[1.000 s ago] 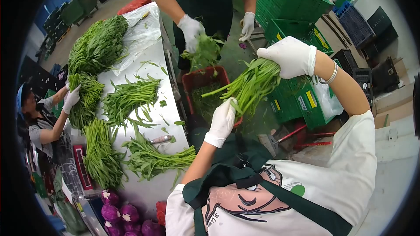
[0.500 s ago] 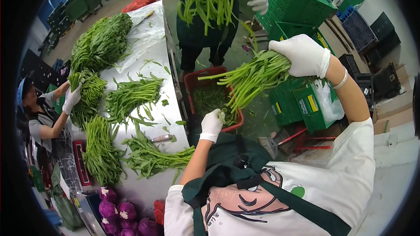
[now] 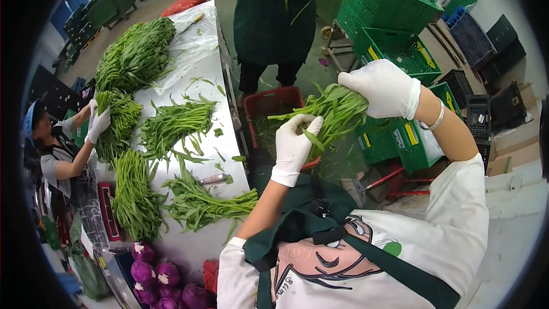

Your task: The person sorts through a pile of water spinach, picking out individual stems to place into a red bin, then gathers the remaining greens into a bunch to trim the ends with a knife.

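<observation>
My right hand point(image 3: 384, 90), in a white glove, is closed around a bunch of leafy green vegetables point(image 3: 334, 115), its stems angled down to the left. My gloved left hand point(image 3: 294, 146) is beside the stems, thumb and forefinger pinched on a green leaf point(image 3: 313, 140) at the bunch's edge. Below both hands, a red crate point(image 3: 274, 102) on the floor contains green trimmings and is partly covered by my left hand. On the metal table point(image 3: 229, 137) to the left lie several piles of the same greens point(image 3: 177, 126) and a knife handle point(image 3: 213, 179).
A co-worker in a dark apron point(image 3: 274, 28) stands across, holding greens. Another person point(image 3: 63, 149) handles a bunch at the table's left side. Purple cabbages point(image 3: 143, 273) sit at the near table end. Green crates point(image 3: 389, 6) are stacked at right.
My left hand has risen from over the red crate to the bunch and pinches a leaf. My right hand has shifted slightly left and down. The co-worker's greens have moved up.
</observation>
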Demonstrator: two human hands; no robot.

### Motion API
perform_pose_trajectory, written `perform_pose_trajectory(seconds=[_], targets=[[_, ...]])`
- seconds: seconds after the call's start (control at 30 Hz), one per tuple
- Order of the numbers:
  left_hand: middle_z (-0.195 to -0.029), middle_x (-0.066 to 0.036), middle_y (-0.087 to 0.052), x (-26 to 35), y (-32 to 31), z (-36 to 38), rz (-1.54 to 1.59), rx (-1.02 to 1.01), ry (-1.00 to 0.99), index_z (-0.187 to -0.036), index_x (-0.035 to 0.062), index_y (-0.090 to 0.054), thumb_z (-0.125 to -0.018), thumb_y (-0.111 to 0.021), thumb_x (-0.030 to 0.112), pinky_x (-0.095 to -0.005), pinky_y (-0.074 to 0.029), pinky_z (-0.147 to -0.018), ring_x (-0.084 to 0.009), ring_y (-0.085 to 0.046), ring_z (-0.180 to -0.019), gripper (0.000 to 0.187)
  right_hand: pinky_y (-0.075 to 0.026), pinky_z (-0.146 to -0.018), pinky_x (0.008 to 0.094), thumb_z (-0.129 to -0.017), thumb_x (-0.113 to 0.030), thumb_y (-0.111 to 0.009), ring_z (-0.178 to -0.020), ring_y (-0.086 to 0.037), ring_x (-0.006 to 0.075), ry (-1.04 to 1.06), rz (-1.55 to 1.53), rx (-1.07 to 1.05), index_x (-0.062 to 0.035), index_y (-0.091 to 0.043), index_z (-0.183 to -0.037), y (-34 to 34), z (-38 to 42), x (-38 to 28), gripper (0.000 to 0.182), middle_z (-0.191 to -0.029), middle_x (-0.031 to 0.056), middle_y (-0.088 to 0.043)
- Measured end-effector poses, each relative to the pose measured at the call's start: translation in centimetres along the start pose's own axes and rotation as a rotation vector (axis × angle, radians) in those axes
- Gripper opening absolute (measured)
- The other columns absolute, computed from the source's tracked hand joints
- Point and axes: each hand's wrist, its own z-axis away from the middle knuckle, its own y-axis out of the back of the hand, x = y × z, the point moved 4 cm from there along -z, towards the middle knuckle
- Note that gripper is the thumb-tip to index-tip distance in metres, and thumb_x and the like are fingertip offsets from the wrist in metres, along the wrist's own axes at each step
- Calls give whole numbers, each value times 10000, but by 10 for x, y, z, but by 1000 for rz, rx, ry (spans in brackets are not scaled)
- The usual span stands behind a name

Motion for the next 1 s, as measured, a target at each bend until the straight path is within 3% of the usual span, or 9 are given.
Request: perform_pose_trajectory(seconds=[0.17,0.43,0.53,0.6,0.7,0.8,0.87,0.93,1.0], targets=[[-716,12,-592,-26,-6,-7,349,70,-50,-791,-18,-637,-809,-684,133,-212,-410,-615,-56,-501,-658,159,-447,-574,413,-594,-77,-654,-645,-578,332,6,27,9,-66,-494,-906,-10,4,-8,351,-660,110,-558],[-643,-82,-598,-85,6,-3,-671,235,-191,-687,88,-627,-734,-687,261,-391,-464,-588,-294,-595,-646,189,-444,-611,404,-596,-85,-659,-711,-579,319,-55,30,14,-75,-501,-917,5,24,2,357,-713,101,-561],[-758,-117,-642,-119,21,-3,-727,-7,52,-752,81,-652,-757,-677,259,-374,-486,-640,-295,-621,-715,180,-441,-610,402,-606,-108,-672,-712,-577,318,-85,-41,59,-82,-508,-917,11,34,8,353,-728,96,-569],[-794,-129,-646,-131,46,-19,-496,237,-207,-826,56,-659,-772,-674,247,-353,-492,-677,-253,-635,-726,199,-440,-594,402,-616,-114,-669,-687,-575,321,-28,-68,85,-84,-498,-927,13,38,9,356,-700,101,-561],[-1032,-78,-616,-77,72,-46,241,-5,-26,-1086,10,-584,-934,-475,290,-288,-398,-897,-169,-553,-976,337,-446,-599,392,-619,-121,-678,-687,-577,316,52,-131,88,-89,-490,-949,11,43,0,381,-704,93,-564],[-1033,-91,-622,-35,42,-43,179,-684,69,-1066,-18,-588,-949,-354,478,-272,-397,-900,-147,-539,-1000,560,-450,-630,381,-602,-107,-683,-729,-580,303,139,-112,73,-91,-498,-955,8,37,-11,399,-755,81,-577],[-1013,-61,-621,6,19,-13,123,-796,376,-1075,3,-593,-945,-356,498,-259,-423,-858,-109,-540,-952,564,-447,-646,375,-574,-98,-689,-736,-577,282,181,-58,62,-91,-502,-954,7,33,-16,424,-763,65,-571],[-933,8,-592,11,0,-13,134,-856,41,-1026,-12,-590,-951,-432,410,-247,-447,-774,-64,-521,-828,457,-443,-641,374,-558,-94,-690,-723,-574,274,194,3,39,-92,-502,-951,8,31,-18,435,-743,61,-563],[-804,16,-578,9,-6,-5,310,-727,122,-958,0,-589,-955,-449,361,-257,-458,-687,-71,-525,-741,387,-441,-639,373,-543,-90,-690,-720,-571,270,202,12,90,-93,-504,-947,9,32,-16,444,-735,56,-557]])
